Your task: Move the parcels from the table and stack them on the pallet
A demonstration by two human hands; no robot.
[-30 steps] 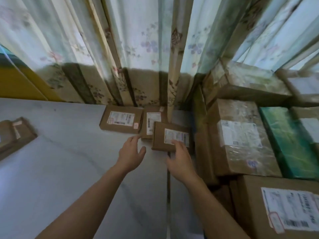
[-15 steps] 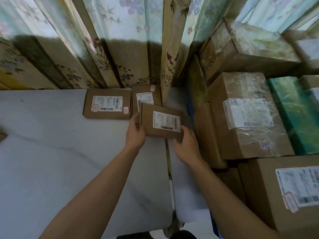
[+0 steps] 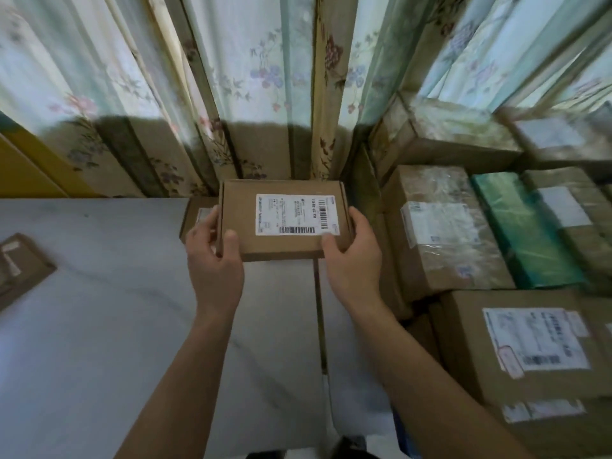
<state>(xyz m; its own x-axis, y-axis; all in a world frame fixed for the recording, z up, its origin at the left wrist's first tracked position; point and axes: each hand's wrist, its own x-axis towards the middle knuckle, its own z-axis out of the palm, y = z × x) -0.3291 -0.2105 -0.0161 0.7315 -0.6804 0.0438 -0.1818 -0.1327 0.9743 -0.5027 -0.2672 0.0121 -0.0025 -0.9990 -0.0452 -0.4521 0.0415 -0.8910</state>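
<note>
- My left hand (image 3: 212, 263) grips the left end of a flat brown parcel (image 3: 245, 223), thumb on top near the front corner, fingers curled round the side edge.
- My right hand (image 3: 356, 260) grips the right end the same way, thumb tip on the corner of the white shipping label (image 3: 297, 214), fingers wrapped round the right edge.
- Parcel is held up off the tabletop (image 3: 99, 326), roughly level, label facing up, barcode along its near edge.
- Just behind and under its left end I see a second parcel (image 3: 195, 212) lying on the tabletop by the curtain, mostly hidden.
- Another flat parcel (image 3: 20, 265) lies at the far left edge of the tabletop, well apart.
- Floral curtain (image 3: 231, 94) hangs along the back.
- To the right, a stack of boxes: a taped brown box (image 3: 443, 233) near my right hand, a green-wrapped box (image 3: 520, 233) beside it, a big labelled box (image 3: 530, 342) in front. Can't tell what they stand on.
</note>
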